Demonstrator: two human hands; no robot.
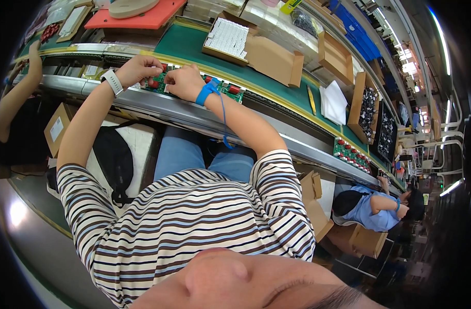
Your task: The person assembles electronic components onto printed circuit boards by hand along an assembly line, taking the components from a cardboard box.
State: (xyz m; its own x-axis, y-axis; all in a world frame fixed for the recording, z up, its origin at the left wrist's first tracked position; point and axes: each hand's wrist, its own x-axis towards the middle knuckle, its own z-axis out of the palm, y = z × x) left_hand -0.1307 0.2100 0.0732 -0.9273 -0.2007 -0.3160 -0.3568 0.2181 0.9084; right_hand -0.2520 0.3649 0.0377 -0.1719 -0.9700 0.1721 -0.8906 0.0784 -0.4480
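A green circuit board (236, 98) with red parts lies on the rail line in front of me, partly hidden under my hands. My left hand (137, 71), a pale watch at its wrist, is over the board's left part with its fingers bent together near a red component (154, 82). Close beside it, my right hand (185, 82) has its fingers curled down at the board. A blue wrist strap (208, 91) with a cord circles that wrist. Whatever small thing either hand's fingertips pinch is too small or hidden to tell.
Beyond the rail stand a carton of white pieces (227, 37) and an open cardboard flap (271, 59). Rightward are a yellow cutter (311, 100), a white cloth or bag (333, 103), boxes of dark parts (368, 110) and more circuit boards (351, 154). People sit on both sides.
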